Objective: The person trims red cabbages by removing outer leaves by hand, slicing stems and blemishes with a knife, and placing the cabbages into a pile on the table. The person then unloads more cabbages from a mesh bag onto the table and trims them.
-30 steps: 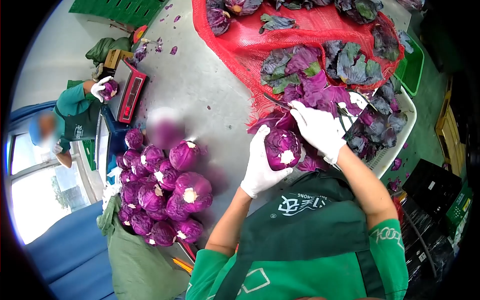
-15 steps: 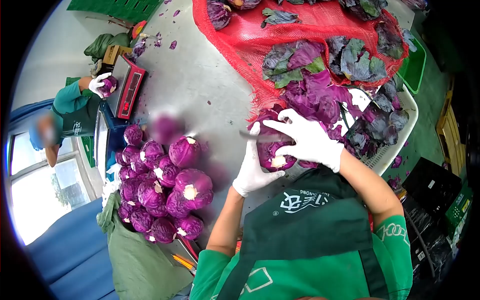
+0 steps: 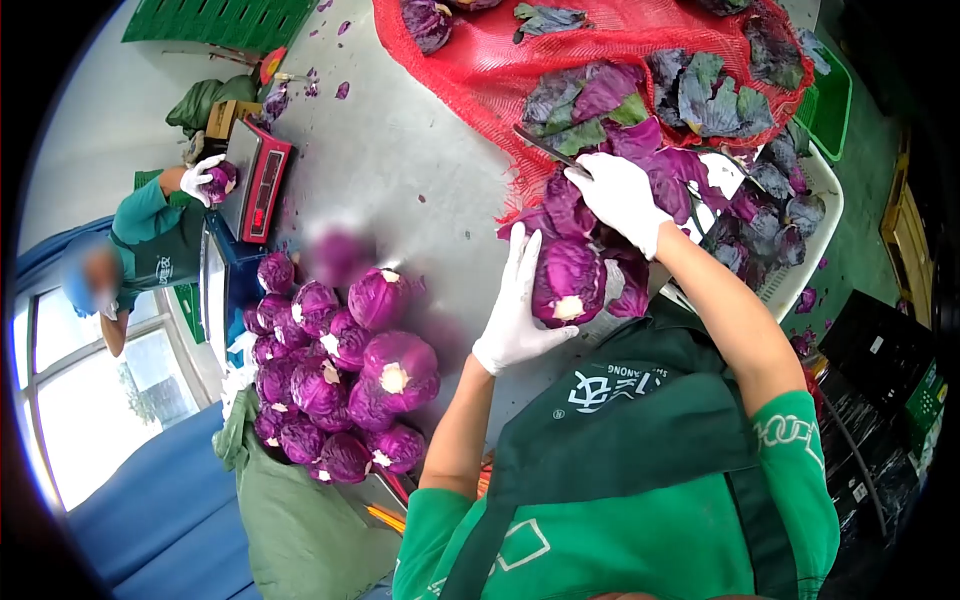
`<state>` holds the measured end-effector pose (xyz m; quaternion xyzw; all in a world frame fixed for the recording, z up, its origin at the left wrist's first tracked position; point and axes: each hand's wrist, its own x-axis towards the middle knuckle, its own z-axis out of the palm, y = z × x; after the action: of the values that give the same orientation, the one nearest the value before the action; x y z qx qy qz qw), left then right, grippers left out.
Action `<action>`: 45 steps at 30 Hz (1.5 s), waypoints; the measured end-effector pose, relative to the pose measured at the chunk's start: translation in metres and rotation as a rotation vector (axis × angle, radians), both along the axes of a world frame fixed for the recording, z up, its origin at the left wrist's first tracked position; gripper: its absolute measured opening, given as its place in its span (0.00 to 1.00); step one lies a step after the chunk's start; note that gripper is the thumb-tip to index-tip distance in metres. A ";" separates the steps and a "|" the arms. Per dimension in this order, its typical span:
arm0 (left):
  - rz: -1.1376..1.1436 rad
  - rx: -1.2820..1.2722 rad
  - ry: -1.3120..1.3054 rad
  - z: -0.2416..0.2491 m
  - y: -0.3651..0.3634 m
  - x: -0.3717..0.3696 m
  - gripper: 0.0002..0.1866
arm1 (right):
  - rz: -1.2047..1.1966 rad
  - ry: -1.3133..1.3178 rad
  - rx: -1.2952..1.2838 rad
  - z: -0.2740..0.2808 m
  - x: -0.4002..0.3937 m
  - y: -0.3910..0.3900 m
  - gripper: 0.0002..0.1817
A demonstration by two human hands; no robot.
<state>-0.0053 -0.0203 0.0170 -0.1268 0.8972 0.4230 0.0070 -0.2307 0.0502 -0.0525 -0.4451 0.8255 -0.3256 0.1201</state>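
My left hand (image 3: 512,312), in a white glove, cups a trimmed red cabbage (image 3: 568,278) from the left. Its fingers lie along the side, the thumb by the pale cut stem, which faces me. Above the cabbage, my gloved right hand (image 3: 622,198) grips a knife (image 3: 545,146), its dark blade pointing up and left and its handle hidden in the palm. Loose purple outer leaves (image 3: 570,205) lie between the hands and beyond the cabbage.
A pile of trimmed red cabbages (image 3: 320,375) stands at the left by a green sack (image 3: 290,520). Red mesh netting (image 3: 470,85) and a white basket (image 3: 828,215) hold leaves. A co-worker holds a cabbage (image 3: 220,182) near a red scale (image 3: 266,185).
My right hand has moved up and away from the cabbage with the knife, whose blade now points away from it. The cabbage's side is more exposed, with a leaf hanging off its right.
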 end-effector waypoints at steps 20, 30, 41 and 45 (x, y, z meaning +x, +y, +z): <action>0.484 0.273 0.063 -0.021 0.020 0.010 0.58 | 0.102 -0.070 -0.105 0.028 0.068 0.083 0.23; 0.239 -0.098 0.087 -0.006 0.025 0.012 0.58 | -0.050 -0.574 0.011 0.045 0.040 0.063 0.34; 0.065 -0.262 0.134 -0.012 0.036 0.041 0.51 | 0.184 -0.345 0.141 0.019 0.037 0.044 0.38; 0.439 -0.177 0.072 -0.010 0.034 0.040 0.57 | 0.103 -0.259 -0.048 0.014 0.037 0.033 0.30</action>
<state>0.0344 0.0141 0.0071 -0.3038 0.8814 0.3381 -0.1282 -0.1938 0.0827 -0.0386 -0.4439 0.7712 -0.3934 0.2313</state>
